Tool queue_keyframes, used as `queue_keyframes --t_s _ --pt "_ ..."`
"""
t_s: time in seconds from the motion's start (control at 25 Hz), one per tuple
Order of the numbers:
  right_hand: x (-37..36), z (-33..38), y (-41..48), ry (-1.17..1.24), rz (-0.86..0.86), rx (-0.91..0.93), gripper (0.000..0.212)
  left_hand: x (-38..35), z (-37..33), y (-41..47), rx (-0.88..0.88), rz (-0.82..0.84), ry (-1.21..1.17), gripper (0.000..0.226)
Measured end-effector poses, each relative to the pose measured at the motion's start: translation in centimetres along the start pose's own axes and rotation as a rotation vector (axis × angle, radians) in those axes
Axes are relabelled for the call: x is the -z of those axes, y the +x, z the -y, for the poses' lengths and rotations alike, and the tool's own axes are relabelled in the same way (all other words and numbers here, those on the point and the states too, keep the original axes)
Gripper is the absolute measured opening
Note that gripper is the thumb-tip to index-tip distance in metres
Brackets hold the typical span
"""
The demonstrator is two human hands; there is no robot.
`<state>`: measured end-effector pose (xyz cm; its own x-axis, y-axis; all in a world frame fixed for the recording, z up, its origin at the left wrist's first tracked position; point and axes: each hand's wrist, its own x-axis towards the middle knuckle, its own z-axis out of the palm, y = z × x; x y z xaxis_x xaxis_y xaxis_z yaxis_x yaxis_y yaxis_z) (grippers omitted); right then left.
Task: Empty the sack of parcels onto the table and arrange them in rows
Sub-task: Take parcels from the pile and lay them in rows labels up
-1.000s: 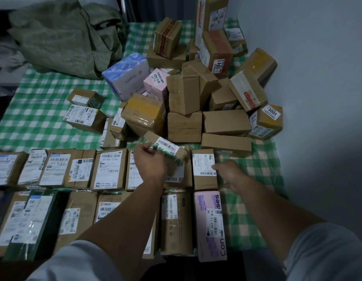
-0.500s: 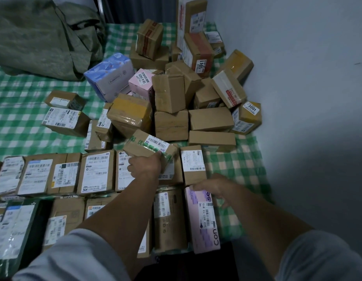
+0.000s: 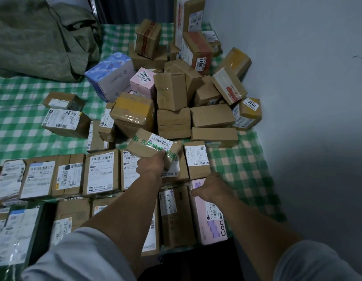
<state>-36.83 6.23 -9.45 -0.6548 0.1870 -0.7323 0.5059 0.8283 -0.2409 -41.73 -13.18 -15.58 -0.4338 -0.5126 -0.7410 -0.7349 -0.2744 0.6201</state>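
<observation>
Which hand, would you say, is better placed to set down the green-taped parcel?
Probably the left hand: it grips the green-taped parcel, while the right hand touches the pink parcel.

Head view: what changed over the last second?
The right hand drew back from beside the white-labelled box and took hold of the pink box at its far end. The left hand still grips the green-taped parcel; pile and rows unchanged.

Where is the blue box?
In the head view, the blue box sits far up the table, left of centre, next to the pink box numbered 3405 and just right of the crumpled green sack.
</observation>
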Motion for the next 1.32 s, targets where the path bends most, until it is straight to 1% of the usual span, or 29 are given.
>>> queue_keyframes --t_s 0.08,0.16,0.24,0.28,0.36,0.48,0.52,0.56,0.68,0.76,0.84,0.92,1.0,1.04,1.12,1.16,1.24,1.32 --pt "0.1 0.1 0.1 -0.016 0.011 0.003 0.115 0.5 -0.9 -1.4 0.003 0.017 -0.005 0.100" --pt "-0.1 -0.1 0.1 -0.025 0.036 0.011 0.118 0.8 -1.7 -2.8 0.011 0.020 -0.010 0.091" --pt "0.3 -0.1 0.0 0.015 0.042 0.005 0.117 1.1 -2.4 -3.9 0.019 0.004 -0.021 0.089" --pt "1.1 0.0 0.0 0.047 0.026 0.000 0.111 1.1 -2.6 -4.0 0.025 -0.015 -0.030 0.089" --pt "3.5 0.6 0.5 0.060 -0.053 0.004 0.087 1.2 -3.0 -4.2 0.038 -0.067 -0.051 0.092" --pt "7.2 2.0 2.2 -0.058 -0.240 0.112 0.046 1.2 -3.5 -3.9 0.017 -0.134 -0.056 0.107" --pt "8.1 2.4 2.9 -0.115 -0.284 0.160 0.036 1.0 -3.7 -3.7 0.007 -0.163 -0.045 0.115" --pt "8.7 2.8 3.4 -0.184 -0.318 0.214 0.034 0.9 -3.7 -3.3 -0.011 -0.183 -0.029 0.120" --pt "10.0 3.6 5.2 -0.382 -0.391 0.332 0.048 0.6 -4.0 -2.6 -0.071 -0.244 -0.032 0.123" --pt "10.7 4.0 6.7 -0.479 -0.419 0.370 0.054 0.5 -4.1 -2.0 -0.114 -0.283 -0.062 0.124" --pt "11.1 4.2 8.3 -0.561 -0.409 0.397 0.057 0.5 -4.1 -1.1 -0.123 -0.315 -0.103 0.120" --pt "11.3 4.2 9.7 -0.626 -0.386 0.420 0.060 0.4 -4.3 -0.9 -0.094 -0.328 -0.160 0.106" --pt "11.4 4.3 10.6 -0.652 -0.358 0.436 0.060 0.4 -4.1 -0.4 -0.078 -0.323 -0.220 0.094" --pt "11.5 4.3 11.0 -0.656 -0.351 0.442 0.060 0.4 -3.9 -0.2 -0.069 -0.311 -0.259 0.094" --pt "11.7 4.5 11.5 -0.673 -0.347 0.457 0.059 0.3 -3.5 0.5 -0.042 -0.306 -0.323 0.105" --pt "11.7 4.6 11.6 -0.676 -0.345 0.463 0.057 0.3 -3.5 0.5 -0.034 -0.302 -0.354 0.105" --pt "12.1 4.8 11.6 -0.658 -0.339 0.457 0.053 0.1 -4.3 -1.2 -0.037 -0.263 -0.428 0.097" --pt "12.8 4.8 11.2 -0.619 -0.338 0.439 0.051 -0.1 -5.3 -3.1 -0.079 -0.229 -0.490 0.092"
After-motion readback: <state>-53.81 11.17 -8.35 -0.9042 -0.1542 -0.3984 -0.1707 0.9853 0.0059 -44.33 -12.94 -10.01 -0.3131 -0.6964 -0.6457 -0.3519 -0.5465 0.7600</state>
